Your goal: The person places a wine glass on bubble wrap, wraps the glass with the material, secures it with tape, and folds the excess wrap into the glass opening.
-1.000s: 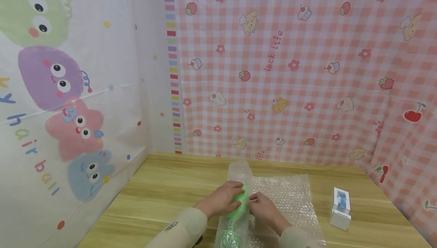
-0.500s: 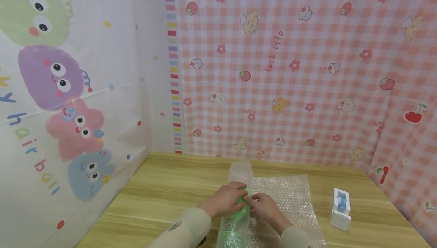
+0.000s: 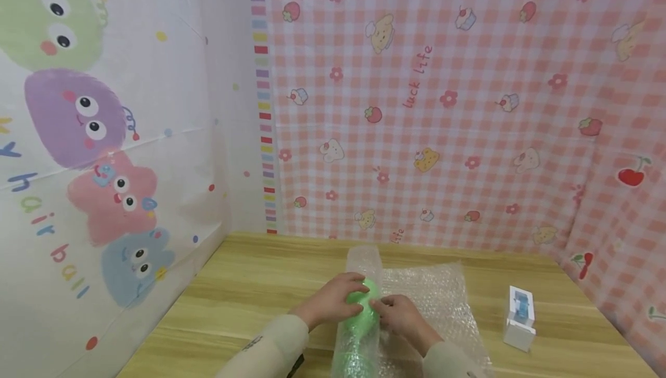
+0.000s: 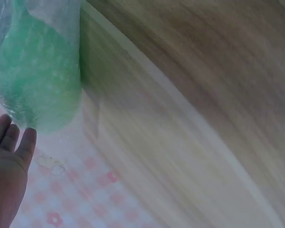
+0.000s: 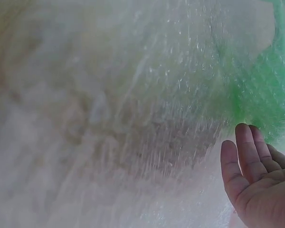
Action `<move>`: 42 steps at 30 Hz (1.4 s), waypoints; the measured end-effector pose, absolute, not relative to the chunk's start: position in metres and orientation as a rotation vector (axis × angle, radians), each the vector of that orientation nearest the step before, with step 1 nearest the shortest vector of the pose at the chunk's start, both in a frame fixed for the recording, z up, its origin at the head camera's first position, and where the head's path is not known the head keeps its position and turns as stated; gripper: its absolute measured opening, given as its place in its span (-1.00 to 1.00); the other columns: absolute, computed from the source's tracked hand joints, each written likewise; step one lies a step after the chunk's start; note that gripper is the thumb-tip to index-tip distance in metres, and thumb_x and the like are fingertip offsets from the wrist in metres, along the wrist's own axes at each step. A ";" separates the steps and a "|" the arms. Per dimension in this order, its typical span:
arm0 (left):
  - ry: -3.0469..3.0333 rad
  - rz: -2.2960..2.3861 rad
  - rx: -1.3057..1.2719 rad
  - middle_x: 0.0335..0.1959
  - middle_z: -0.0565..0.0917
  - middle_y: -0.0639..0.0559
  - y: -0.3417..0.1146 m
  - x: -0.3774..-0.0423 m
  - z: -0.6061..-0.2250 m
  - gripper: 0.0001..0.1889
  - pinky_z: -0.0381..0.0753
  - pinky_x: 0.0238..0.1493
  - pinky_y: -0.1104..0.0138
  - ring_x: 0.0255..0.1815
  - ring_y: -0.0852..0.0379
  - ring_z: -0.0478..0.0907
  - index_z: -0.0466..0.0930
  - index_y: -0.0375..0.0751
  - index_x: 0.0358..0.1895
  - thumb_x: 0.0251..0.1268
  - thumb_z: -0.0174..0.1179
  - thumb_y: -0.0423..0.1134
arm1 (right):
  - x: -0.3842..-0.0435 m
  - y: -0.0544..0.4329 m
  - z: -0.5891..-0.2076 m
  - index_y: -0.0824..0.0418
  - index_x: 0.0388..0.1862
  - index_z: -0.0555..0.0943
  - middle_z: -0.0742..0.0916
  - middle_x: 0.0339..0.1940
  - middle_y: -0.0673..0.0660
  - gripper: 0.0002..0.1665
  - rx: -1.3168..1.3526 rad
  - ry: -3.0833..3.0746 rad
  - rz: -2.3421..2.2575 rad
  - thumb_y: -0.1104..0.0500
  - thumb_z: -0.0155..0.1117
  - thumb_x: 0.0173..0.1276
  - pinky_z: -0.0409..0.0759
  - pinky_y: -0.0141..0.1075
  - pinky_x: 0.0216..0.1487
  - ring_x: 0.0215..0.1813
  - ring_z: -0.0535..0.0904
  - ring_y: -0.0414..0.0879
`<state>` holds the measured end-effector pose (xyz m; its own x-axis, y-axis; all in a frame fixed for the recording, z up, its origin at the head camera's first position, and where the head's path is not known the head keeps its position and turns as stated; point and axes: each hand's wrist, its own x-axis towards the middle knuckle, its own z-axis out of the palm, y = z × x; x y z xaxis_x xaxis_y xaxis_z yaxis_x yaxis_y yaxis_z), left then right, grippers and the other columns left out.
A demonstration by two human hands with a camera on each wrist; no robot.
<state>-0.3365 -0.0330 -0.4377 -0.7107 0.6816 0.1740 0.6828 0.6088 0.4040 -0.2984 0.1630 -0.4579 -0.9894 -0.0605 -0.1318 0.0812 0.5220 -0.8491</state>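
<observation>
At lower centre I judge wrapping underway — left hand (image 3: 330, 300) spread on the green object (image 3: 362, 321), right hand (image 3: 404, 315) touching, pinch indeterminable — next calling for rolling rightward onto bubble wrap (image 3: 434, 297).

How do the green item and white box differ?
Wrapping: the green item is inside bubble wrap; the white box is outside it.
Shape: green item rounded, white box straight-edged.
Contact: left hand rests on the wrapped green item; no hand touches the white box.
Both are on the table.

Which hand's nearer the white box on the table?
Right. The right hand is at the right of the wrapped green item, left of the white box; the left hand, at the item's left, is farther.
</observation>
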 end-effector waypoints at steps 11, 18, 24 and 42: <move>-2.832 -0.747 -1.179 0.43 0.37 -0.06 -0.031 -0.335 -0.444 -0.49 0.24 0.45 0.13 0.46 -0.03 0.24 0.53 -0.23 0.27 0.29 0.32 -0.14 | -0.299 0.163 -0.460 0.57 0.18 0.39 0.70 -0.11 0.28 -0.35 0.154 2.555 -1.546 -0.02 0.16 0.49 0.64 0.03 -0.05 -0.07 0.68 0.11; -2.863 -0.722 -1.189 0.45 0.35 -0.06 -0.026 -0.329 -0.440 -0.48 0.22 0.46 0.13 0.47 -0.03 0.23 0.52 -0.23 0.29 0.30 0.31 -0.15 | -0.295 0.164 -0.460 0.49 0.03 0.49 0.69 -0.16 0.22 -0.37 0.109 2.576 -1.539 -0.11 0.17 0.46 0.62 0.03 -0.04 -0.14 0.67 0.06; -2.859 -0.691 -1.212 0.44 0.36 -0.07 -0.026 -0.328 -0.437 -0.53 0.23 0.46 0.16 0.48 -0.02 0.22 0.52 -0.24 0.28 0.36 0.26 -0.18 | -0.294 0.164 -0.463 0.50 -0.05 0.52 0.68 -0.20 0.22 -0.37 0.042 2.638 -1.563 -0.13 0.23 0.44 0.64 -0.04 -0.10 -0.20 0.66 0.01; -2.855 -0.716 -1.214 0.48 0.29 -0.10 -0.021 -0.329 -0.444 -0.53 0.23 0.46 0.14 0.50 -0.04 0.18 0.41 -0.20 0.38 0.45 0.09 -0.23 | -0.297 0.172 -0.460 0.61 0.03 0.54 0.75 -0.19 0.19 -0.47 0.053 2.482 -1.606 0.07 0.14 0.52 0.66 -0.04 -0.02 -0.12 0.69 0.03</move>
